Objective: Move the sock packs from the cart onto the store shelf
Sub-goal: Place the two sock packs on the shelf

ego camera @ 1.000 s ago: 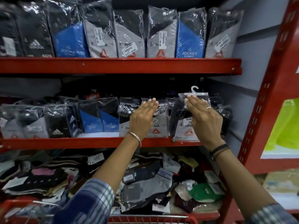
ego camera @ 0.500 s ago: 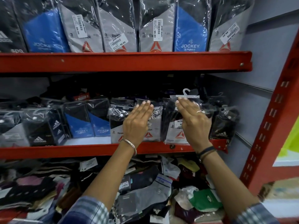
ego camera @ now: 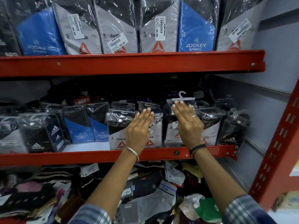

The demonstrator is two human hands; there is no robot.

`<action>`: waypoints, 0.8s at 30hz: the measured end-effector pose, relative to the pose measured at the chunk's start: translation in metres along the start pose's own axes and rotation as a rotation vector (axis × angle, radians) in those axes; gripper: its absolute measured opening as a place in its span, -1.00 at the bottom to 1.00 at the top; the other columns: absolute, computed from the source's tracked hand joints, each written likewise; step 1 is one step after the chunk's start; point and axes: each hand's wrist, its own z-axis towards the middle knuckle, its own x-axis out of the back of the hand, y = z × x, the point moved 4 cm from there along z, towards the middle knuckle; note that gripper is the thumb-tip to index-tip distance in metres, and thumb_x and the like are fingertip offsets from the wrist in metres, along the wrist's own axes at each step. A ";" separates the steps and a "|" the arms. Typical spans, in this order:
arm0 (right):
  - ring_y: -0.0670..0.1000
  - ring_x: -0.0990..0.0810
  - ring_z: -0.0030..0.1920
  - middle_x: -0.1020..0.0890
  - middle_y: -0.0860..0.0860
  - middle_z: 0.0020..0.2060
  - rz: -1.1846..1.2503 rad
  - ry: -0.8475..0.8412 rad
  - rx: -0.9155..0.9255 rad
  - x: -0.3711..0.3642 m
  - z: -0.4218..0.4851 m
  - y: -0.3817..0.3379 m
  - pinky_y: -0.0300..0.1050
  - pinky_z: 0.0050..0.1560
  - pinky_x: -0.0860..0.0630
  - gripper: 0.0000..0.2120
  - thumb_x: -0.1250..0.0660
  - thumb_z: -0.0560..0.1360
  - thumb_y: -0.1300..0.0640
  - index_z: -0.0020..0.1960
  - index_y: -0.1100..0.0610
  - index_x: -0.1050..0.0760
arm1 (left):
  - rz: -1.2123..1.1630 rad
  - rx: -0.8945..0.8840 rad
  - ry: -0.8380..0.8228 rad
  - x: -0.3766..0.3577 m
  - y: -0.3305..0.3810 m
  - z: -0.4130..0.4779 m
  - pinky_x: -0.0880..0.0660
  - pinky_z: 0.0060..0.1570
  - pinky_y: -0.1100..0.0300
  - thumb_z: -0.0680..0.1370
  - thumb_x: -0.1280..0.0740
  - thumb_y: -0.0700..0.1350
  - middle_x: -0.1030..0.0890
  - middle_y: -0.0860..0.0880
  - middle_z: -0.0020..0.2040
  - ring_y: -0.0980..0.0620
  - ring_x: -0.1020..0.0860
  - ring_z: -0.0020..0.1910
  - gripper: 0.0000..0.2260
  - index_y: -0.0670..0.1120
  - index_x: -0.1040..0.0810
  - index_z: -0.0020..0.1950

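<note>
Both of my hands are raised to the middle red metal shelf [ego camera: 97, 156]. My right hand [ego camera: 188, 125] lies flat, fingers extended and together, against the front of a clear-plastic sock pack with a grey card and red triangle logo [ego camera: 174, 135]. This pack stands upright on the shelf; its white plastic hanger hook [ego camera: 182, 96] rises above my fingertips [ego camera: 178, 104]. I cannot tell whether my thumb closes on the pack from behind.

My left hand [ego camera: 139, 128] is likewise flat and open, palm pressed on the neighbouring clear-wrapped grey and black sock packs with the same red logo [ego camera: 118, 135], which stand just left of the first pack. A thin metal bangle [ego camera: 131, 152] sits on my left wrist, a dark band [ego camera: 197, 148] on my right.

Further left on the same shelf stand blue and black packs [ego camera: 85, 130] and black packs with white stripe logos [ego camera: 40, 136]. Another black pack [ego camera: 233, 128] stands at the right end.

The upper red shelf [ego camera: 129, 63] carries a row of taller grey and blue packs [ego camera: 194, 26], upright and touching. Below the middle shelf lies a loose heap of mixed socks [ego camera: 153, 196].
</note>
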 end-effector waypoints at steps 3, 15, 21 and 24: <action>0.06 -0.57 0.20 -0.64 0.10 0.13 0.009 -0.026 -0.009 -0.007 -0.020 -0.002 0.04 0.17 -0.54 -0.60 -0.11 0.51 0.50 0.16 0.23 -0.58 | -0.003 0.004 -0.056 -0.004 0.002 -0.006 -0.49 0.15 -0.02 0.23 -0.46 -0.48 -0.59 -0.17 0.15 -0.07 -0.56 0.15 -0.48 -0.21 -0.57 0.16; 0.09 -0.38 0.37 -0.47 0.13 0.33 0.104 -0.351 -0.162 0.039 -0.050 -0.048 0.03 0.43 -0.22 -0.62 -0.24 0.54 0.20 0.34 0.22 -0.40 | -0.025 -0.074 -0.062 0.036 0.029 -0.039 -0.11 0.41 -0.01 0.52 -0.23 -0.23 -0.46 -0.15 0.32 -0.05 -0.26 0.39 -0.62 -0.15 -0.34 0.34; 0.12 -0.46 0.30 -0.55 0.13 0.25 0.263 -0.587 -0.233 0.078 -0.109 -0.111 0.10 0.37 -0.34 -0.62 -0.31 0.49 0.15 0.29 0.21 -0.46 | -0.153 0.002 -0.109 0.065 0.032 -0.128 -0.27 0.34 -0.02 0.51 -0.24 -0.26 -0.50 -0.16 0.28 -0.08 -0.35 0.35 -0.70 -0.21 -0.48 0.24; 0.16 -0.49 0.27 -0.56 0.17 0.24 0.326 -0.720 -0.302 0.090 -0.149 -0.142 0.10 0.37 -0.30 -0.60 -0.37 0.47 0.18 0.29 0.24 -0.46 | -0.198 0.066 -0.237 0.075 0.026 -0.182 -0.31 0.31 -0.01 0.53 -0.22 -0.25 -0.52 -0.16 0.26 -0.09 -0.38 0.33 -0.73 -0.22 -0.52 0.21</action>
